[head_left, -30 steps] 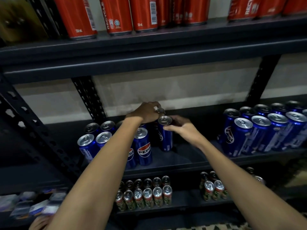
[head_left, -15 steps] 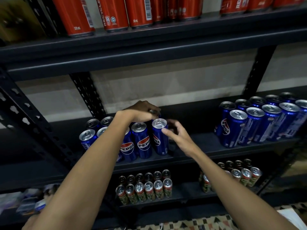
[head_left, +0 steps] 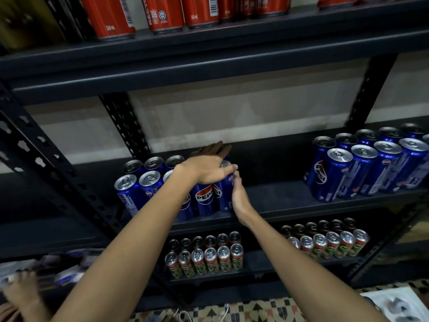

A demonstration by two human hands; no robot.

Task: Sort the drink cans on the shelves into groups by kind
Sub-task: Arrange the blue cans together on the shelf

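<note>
On the middle shelf [head_left: 274, 201] stands a left cluster of blue Pepsi cans [head_left: 205, 198]. My left hand [head_left: 206, 166] lies flat over the tops of the cluster's right-hand cans, fingers straight and reaching toward the back. My right hand [head_left: 239, 194] presses its straight fingers against the right side of the rightmost can [head_left: 224, 196]. A second cluster of blue Pepsi cans [head_left: 362, 166] stands at the right end of the same shelf. Red cans [head_left: 162, 12] line the top shelf. Green-and-red cans [head_left: 206, 259] stand in two groups on the lower shelf.
Black perforated uprights [head_left: 125, 126] frame the shelves, with a pale wall behind. A bare stretch of the middle shelf lies between the two Pepsi clusters. A patterned floor [head_left: 243, 310] and a foot [head_left: 21, 291] show at the bottom, with packets at lower left.
The rightmost can has been pushed left against the cluster. My left hand flattened over the can tops, and my right hand went from holding the can to pressing its side.
</note>
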